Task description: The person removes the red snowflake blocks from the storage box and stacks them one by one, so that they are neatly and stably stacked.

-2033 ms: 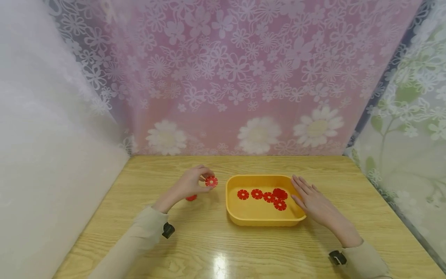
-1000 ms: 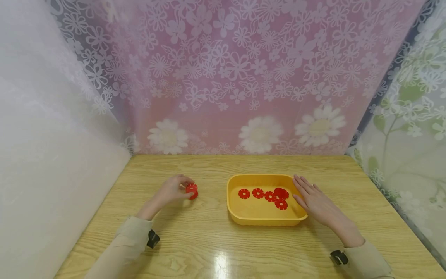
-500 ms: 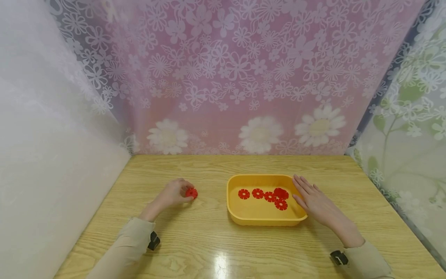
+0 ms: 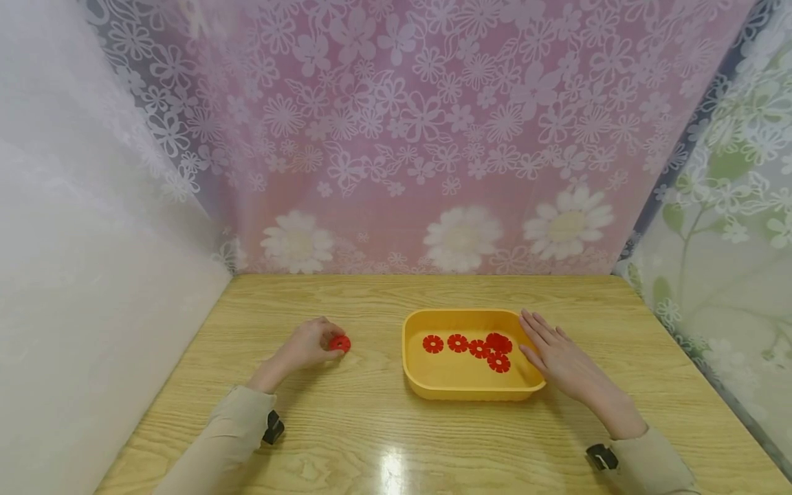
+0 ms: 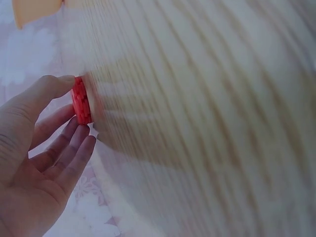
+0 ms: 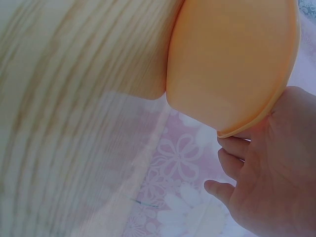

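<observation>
My left hand [image 4: 309, 344] is low over the table, left of a yellow tray [image 4: 473, 394]. Its thumb and fingers pinch a short stack of red flower-shaped discs [image 4: 339, 344], whose notched edges [image 5: 81, 101] show in the left wrist view. The stack sits flat, right at the wood surface. My right hand [image 4: 559, 364] rests on the tray's right rim with straight fingers, thumb on the inner side. In the right wrist view this hand [image 6: 276, 158] touches the tray's outer wall [image 6: 222, 64]. Inside the tray lie several more red discs [image 4: 433, 344], some overlapping on the right.
Wood-grained table [image 4: 346, 440] reaches back to a pink floral curtain [image 4: 402, 137]. A plain white wall [image 4: 93, 240] borders the left side, and a green floral curtain [image 4: 736, 227] the right. Black straps [image 4: 273, 427] are on both wrists.
My left hand has carried a single red disc leftward, away from the tray, and down onto the disc on the table. The right hand stays on the rim; the tray's discs lie as before.
</observation>
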### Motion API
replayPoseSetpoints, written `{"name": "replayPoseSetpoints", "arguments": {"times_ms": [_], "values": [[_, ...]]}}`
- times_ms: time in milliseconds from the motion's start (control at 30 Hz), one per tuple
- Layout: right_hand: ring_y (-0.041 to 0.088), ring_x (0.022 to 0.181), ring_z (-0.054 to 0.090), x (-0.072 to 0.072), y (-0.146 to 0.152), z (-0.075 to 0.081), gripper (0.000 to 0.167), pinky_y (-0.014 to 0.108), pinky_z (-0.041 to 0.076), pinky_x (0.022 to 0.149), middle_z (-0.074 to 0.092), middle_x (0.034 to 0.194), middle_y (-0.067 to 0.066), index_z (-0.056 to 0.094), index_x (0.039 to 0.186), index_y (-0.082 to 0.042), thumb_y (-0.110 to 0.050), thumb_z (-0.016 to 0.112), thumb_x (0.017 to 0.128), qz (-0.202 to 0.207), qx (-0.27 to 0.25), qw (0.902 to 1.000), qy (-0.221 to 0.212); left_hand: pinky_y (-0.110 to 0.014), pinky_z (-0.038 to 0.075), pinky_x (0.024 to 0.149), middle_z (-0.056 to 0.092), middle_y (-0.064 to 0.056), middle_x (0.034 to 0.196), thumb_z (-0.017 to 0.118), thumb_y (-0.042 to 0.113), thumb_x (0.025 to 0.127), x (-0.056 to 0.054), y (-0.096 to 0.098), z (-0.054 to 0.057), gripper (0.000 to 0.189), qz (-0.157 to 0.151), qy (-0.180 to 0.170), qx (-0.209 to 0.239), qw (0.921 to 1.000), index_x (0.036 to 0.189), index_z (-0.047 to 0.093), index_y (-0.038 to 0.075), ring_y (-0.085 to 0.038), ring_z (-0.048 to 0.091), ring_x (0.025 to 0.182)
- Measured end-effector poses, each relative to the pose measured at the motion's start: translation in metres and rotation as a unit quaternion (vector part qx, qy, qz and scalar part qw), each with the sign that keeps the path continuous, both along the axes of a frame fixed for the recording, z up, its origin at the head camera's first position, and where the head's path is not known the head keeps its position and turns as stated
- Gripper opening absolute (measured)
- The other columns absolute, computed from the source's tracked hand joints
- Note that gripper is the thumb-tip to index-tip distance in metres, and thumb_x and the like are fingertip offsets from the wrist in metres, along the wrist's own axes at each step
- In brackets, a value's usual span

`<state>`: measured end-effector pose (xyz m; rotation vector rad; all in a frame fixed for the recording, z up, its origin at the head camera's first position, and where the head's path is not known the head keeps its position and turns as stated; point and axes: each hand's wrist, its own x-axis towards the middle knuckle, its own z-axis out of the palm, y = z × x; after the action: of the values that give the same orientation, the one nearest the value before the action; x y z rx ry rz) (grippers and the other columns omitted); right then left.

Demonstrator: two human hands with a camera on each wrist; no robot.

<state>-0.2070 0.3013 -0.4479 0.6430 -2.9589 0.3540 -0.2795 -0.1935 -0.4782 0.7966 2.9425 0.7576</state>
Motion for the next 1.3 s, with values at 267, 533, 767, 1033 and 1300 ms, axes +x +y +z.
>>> {"name": "replayPoseSetpoints", "arguments": {"times_ms": [267,533,767,1033,1300], "values": [[0.044,0.149,0.025,0.001,0.000,0.001,0.065,0.068,0.024,0.115,0.026,0.162,0.025,0.029,0.156,0.006,-0.026,0.054,0.106,0.001,0.000,1.0000,0.002,-0.034,0.056,0.076,0.066,-0.006,0.106,0.086,0.029,0.083,0.001,0.002,0.003,0.048,0.012,-0.016,-0.001,0.9998,0.123,0.071,0.006,-0.018,0.063,0.090],[0.044,0.149,0.025,0.001,0.000,0.001,0.064,0.068,0.025,0.115,0.025,0.163,0.025,0.030,0.156,0.005,-0.028,0.052,0.106,0.003,-0.002,1.0000,0.003,-0.034,0.055,0.074,0.067,-0.007,0.102,0.086,0.024,0.082,0.002,0.006,0.005,0.042,0.002,0.008,-0.019,0.9998,0.116,0.072,0.005,-0.020,0.063,0.088],[0.044,0.148,0.026,0.001,0.000,0.000,0.063,0.068,0.025,0.114,0.027,0.162,0.025,0.031,0.156,0.006,-0.026,0.054,0.106,0.005,-0.003,0.9999,0.010,-0.039,0.057,0.080,0.068,-0.008,0.107,0.084,0.028,0.085,0.000,0.006,0.005,0.046,0.017,-0.013,-0.002,0.9998,0.121,0.070,0.003,-0.023,0.066,0.093],[0.045,0.145,0.033,0.000,0.003,-0.010,0.063,0.070,0.029,0.111,0.034,0.158,0.026,0.035,0.154,0.005,-0.025,0.057,0.104,0.017,-0.019,0.9979,0.060,-0.042,0.059,0.086,0.069,-0.015,0.119,0.071,0.018,0.097,-0.007,0.012,0.020,0.033,0.040,-0.002,0.082,0.9958,0.124,0.069,0.000,-0.030,0.067,0.104],[0.045,0.148,0.027,0.003,-0.001,0.001,0.064,0.069,0.026,0.114,0.028,0.161,0.026,0.032,0.155,0.006,-0.025,0.055,0.105,0.003,-0.005,0.9999,0.012,-0.039,0.059,0.089,0.069,-0.011,0.125,0.069,0.023,0.098,-0.006,0.032,0.039,0.035,0.035,0.007,0.094,0.9949,0.130,0.067,0.009,-0.026,0.069,0.107]]}}
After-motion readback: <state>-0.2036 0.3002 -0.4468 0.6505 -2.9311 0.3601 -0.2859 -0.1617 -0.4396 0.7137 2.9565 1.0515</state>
